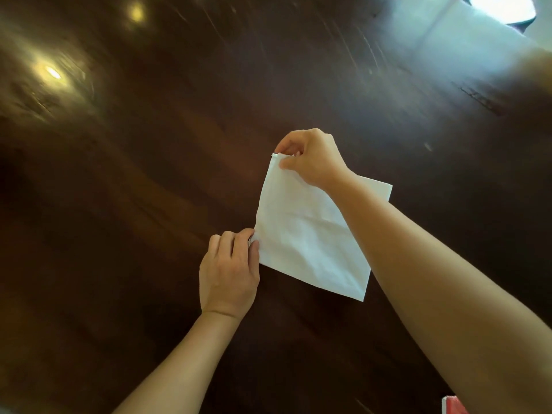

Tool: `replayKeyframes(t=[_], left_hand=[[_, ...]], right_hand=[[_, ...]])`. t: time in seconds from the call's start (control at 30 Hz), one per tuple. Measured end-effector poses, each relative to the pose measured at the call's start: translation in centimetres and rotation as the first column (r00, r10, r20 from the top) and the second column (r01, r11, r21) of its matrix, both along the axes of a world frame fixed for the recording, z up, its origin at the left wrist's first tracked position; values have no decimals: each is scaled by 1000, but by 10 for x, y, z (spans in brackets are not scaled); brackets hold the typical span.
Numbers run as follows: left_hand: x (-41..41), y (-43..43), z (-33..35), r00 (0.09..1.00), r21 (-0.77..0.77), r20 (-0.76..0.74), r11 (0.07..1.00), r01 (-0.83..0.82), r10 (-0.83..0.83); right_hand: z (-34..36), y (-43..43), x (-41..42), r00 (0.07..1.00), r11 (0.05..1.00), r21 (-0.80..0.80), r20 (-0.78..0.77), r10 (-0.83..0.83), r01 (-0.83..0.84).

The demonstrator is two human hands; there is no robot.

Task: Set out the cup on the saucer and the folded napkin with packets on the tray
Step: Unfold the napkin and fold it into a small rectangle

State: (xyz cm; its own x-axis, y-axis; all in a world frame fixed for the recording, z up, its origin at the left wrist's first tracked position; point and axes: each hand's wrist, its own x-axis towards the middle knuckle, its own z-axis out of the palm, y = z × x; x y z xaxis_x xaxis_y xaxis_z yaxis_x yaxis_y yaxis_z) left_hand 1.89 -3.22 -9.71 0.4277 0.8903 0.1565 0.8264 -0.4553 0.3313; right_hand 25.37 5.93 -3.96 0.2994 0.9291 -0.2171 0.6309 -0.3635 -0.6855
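Note:
A white paper napkin (307,234) lies spread on the dark wooden table (149,180), folded over so two layers show at its right edge. My right hand (310,156) pinches the napkin's far left corner between thumb and fingers. My left hand (230,270) pinches the near left corner at the table surface. The left edge of the napkin runs between the two hands. No cup, saucer, packets or tray are in view.
A red and white object (454,406) peeks in at the bottom right edge. A bright window reflection (466,28) falls across the table's far right, and two lamp glares (53,73) shine at the far left.

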Motion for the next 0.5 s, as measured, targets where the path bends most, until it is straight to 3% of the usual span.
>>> replayKeyframes(t=[0.2, 0.5], left_hand=[[1, 0, 0, 1000, -9, 5, 1000, -1, 2], [1, 0, 1, 1000, 8, 12, 1000, 14, -14]], right_hand=[[0, 13, 3, 964, 981, -37, 179, 196, -192], [9, 37, 6, 835, 880, -175, 278, 475, -442]])
